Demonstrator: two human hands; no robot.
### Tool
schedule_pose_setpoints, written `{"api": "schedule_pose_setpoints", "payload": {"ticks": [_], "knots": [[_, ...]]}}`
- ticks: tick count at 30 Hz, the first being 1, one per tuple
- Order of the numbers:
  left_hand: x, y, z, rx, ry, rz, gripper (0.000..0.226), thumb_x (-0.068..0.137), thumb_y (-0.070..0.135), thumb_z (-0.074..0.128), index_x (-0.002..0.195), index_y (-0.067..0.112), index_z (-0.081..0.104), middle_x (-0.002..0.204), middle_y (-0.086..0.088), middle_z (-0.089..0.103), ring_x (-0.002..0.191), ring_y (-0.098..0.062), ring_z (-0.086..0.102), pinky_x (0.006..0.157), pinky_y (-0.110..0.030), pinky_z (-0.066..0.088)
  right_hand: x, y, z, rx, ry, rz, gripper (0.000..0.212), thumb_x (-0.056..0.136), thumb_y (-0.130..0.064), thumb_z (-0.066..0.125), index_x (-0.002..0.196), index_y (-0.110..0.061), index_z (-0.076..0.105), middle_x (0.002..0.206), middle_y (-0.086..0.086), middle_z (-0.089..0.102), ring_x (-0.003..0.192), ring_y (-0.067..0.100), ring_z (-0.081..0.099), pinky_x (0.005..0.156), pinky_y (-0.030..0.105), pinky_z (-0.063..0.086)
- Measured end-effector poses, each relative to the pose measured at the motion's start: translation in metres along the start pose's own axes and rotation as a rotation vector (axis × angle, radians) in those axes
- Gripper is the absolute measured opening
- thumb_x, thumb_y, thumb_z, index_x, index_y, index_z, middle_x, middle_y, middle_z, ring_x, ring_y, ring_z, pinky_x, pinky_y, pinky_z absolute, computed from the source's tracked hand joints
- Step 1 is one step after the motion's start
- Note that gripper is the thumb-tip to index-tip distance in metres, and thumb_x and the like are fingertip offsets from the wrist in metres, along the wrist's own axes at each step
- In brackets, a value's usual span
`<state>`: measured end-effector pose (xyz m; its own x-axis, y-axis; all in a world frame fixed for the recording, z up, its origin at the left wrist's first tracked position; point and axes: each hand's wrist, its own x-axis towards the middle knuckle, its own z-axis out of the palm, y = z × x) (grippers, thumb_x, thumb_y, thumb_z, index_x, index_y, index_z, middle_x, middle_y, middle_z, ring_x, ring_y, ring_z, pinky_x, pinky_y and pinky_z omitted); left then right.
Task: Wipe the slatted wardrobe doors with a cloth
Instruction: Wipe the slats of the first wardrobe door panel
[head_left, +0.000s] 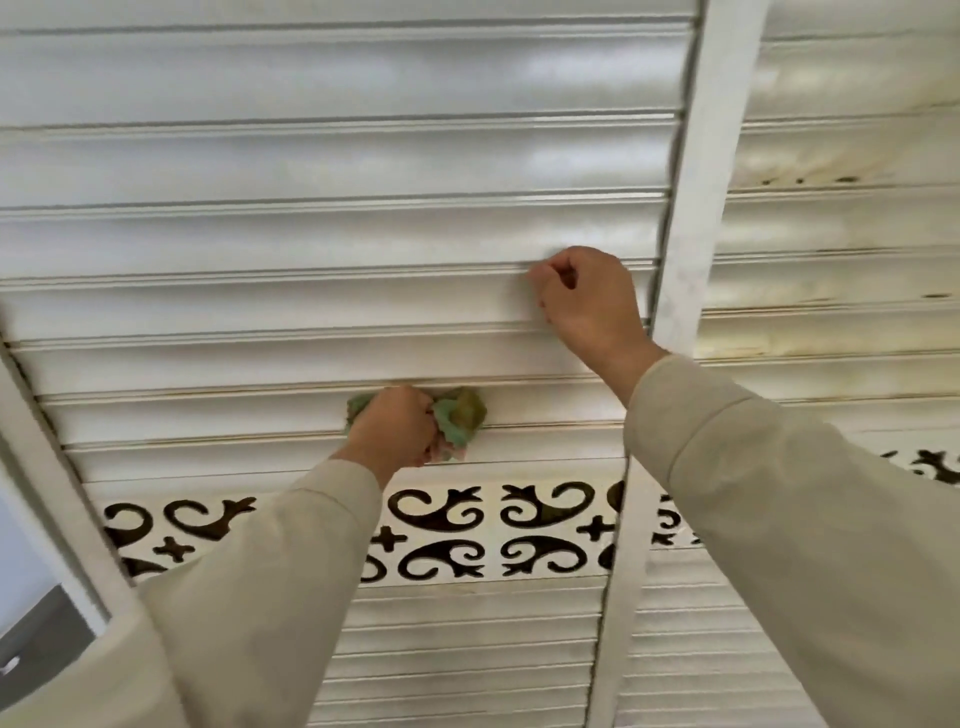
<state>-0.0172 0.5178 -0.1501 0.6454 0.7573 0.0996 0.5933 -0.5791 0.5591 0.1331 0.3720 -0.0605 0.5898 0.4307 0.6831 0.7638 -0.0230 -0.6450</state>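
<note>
The white slatted wardrobe door (332, 234) fills the view, seen from close below. My left hand (395, 428) grips a crumpled green cloth (462, 415) and presses it against a low slat, just above the ornamental band. My right hand (584, 301) is higher and to the right, near the white vertical frame post (701, 208). Its fingers are curled and its knuckles rest against a slat; nothing shows in its grasp. Both arms wear beige sleeves.
A white band with dark scroll cut-outs (493, 525) runs below the cloth, with finer slats (467, 649) beneath it. The neighbouring door (841, 218) on the right shows yellowish stains and dark spots. A slanted white frame edge (57, 467) borders the left.
</note>
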Motion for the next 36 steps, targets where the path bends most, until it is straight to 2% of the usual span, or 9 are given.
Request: {"api": "schedule_pose_setpoints", "payload": {"ticks": [2,5,9,12,16,21,25,30,36], "knots": [[0.005,-0.005,0.002,-0.051,0.026,-0.042,0.019,0.091,0.004,0.054,0.079,0.007,0.068,0.06,0.0,0.065,0.048,-0.011,0.062,0.049,-0.019,0.05,-0.004,0.025,-0.035,-0.013,0.188,0.036,0.021,0.093,-0.032,0.06,0.089,-0.011,0.064,0.082,-0.001,0.065,0.078,0.016,0.06,0.071,0.025,0.046],[-0.003,0.007,0.004,-0.089,0.032,-0.081,0.016,0.09,0.0,0.055,0.082,0.002,0.069,0.066,-0.008,0.07,0.058,-0.017,0.069,0.059,-0.026,0.058,-0.002,0.059,-0.075,-0.121,0.433,0.08,0.035,0.086,-0.039,0.065,0.101,-0.008,0.055,0.097,0.004,0.054,0.098,0.027,0.053,0.088,0.035,0.043],[-0.003,0.008,0.009,-0.035,0.04,-0.117,0.01,0.089,0.009,0.065,0.094,0.004,0.072,0.089,-0.003,0.074,0.088,-0.021,0.073,0.079,-0.033,0.06,0.002,0.067,-0.086,0.295,0.1,0.49,0.053,0.09,-0.058,0.052,0.121,-0.016,0.042,0.113,0.005,0.053,0.107,0.027,0.054,0.096,0.04,0.045],[-0.018,0.022,0.017,0.141,0.109,-0.146,0.015,0.094,0.025,0.065,0.106,0.022,0.073,0.109,0.009,0.067,0.108,-0.011,0.063,0.09,-0.023,0.053,0.0,0.073,-0.086,0.313,-0.081,0.516,0.055,0.1,-0.051,0.036,0.138,-0.011,0.031,0.114,0.003,0.052,0.103,0.022,0.05,0.088,0.032,0.036],[-0.014,0.061,0.037,-0.103,0.038,-0.147,0.022,0.089,0.001,0.058,0.08,0.018,0.067,0.069,-0.003,0.067,0.062,-0.013,0.066,0.072,-0.033,0.062,0.002,0.083,-0.085,0.377,-0.106,0.469,0.044,0.102,-0.044,0.035,0.133,-0.013,0.032,0.116,0.0,0.054,0.107,0.018,0.051,0.086,0.031,0.035],[-0.021,0.127,0.093,0.125,0.032,0.038,0.012,0.096,0.033,0.06,0.091,0.029,0.069,0.082,0.014,0.054,0.105,-0.01,0.058,0.086,-0.025,0.051,0.007,0.094,-0.084,0.377,-0.127,0.395,0.04,0.103,-0.042,0.036,0.129,-0.012,0.031,0.12,0.003,0.053,0.102,0.016,0.052,0.084,0.029,0.037],[-0.025,0.162,0.115,-0.565,-0.008,-0.182,0.028,0.09,0.009,0.059,0.063,0.017,0.06,0.062,0.008,0.063,0.056,-0.006,0.061,0.052,-0.019,0.046,0.007,0.095,-0.086,0.358,-0.123,0.371,0.046,0.104,-0.042,0.035,0.135,-0.008,0.031,0.123,0.004,0.053,0.106,0.018,0.051,0.087,0.029,0.036],[-0.023,0.165,0.124,-0.841,-0.019,-0.216,0.019,0.094,0.0,0.05,0.081,0.007,0.06,0.07,-0.011,0.067,0.053,-0.018,0.064,0.053,-0.029,0.057,0.002,0.094,-0.089,0.357,-0.13,0.343,0.046,0.105,-0.042,0.035,0.137,-0.008,0.03,0.121,0.002,0.051,0.104,0.018,0.05,0.087,0.027,0.035],[-0.033,0.187,0.12,-0.999,0.053,-0.276,0.024,0.092,0.014,0.052,0.069,0.011,0.058,0.049,-0.005,0.051,0.036,-0.015,0.039,0.04,-0.016,0.023,0.004,0.096,-0.088,0.363,-0.137,0.343,0.041,0.105,-0.042,0.037,0.131,-0.01,0.033,0.113,0.0,0.053,0.101,0.018,0.052,0.085,0.028,0.037]]}}
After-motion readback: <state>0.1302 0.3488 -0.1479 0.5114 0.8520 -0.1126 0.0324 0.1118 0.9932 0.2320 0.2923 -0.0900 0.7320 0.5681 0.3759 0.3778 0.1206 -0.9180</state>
